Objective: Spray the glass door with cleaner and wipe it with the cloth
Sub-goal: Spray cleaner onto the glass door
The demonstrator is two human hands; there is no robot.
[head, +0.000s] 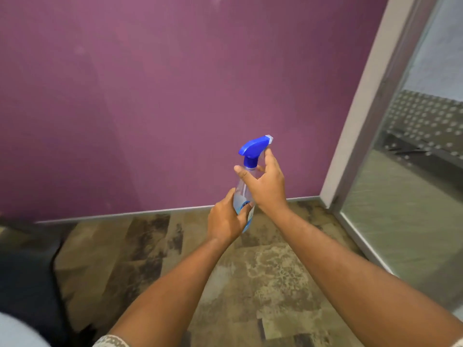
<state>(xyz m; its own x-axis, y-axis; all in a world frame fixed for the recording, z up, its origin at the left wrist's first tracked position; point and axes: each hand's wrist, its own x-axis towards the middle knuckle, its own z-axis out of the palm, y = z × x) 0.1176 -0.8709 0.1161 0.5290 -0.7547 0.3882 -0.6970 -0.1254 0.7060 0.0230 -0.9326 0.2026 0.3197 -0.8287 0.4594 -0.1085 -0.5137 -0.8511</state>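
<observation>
A: Hands first?
B: Left hand (226,219) wrapped round the lower body of the spray bottle (246,194), steadying it upright. Right hand (266,186) up at the neck, thumb across the front, a finger reaching behind the blue trigger head (254,146). Looks like it is settling into a trigger grip or setting the nozzle; can't tell which.
A: Why two hands?
B: Likely the lower one braces while the upper one finds the trigger.
A: Nozzle direction?
B: Up and right, roughly toward the glass door (411,196) at the right edge, inside its grey frame (363,121). Bottle is near it, not touching.
A: Cloth?
B: Not visible.
A: Surroundings?
B: Purple wall (175,96) ahead, mottled floor (250,271) below. Task stage: spraying not yet begun, I'd judge; no wet marks seen on the glass.
</observation>
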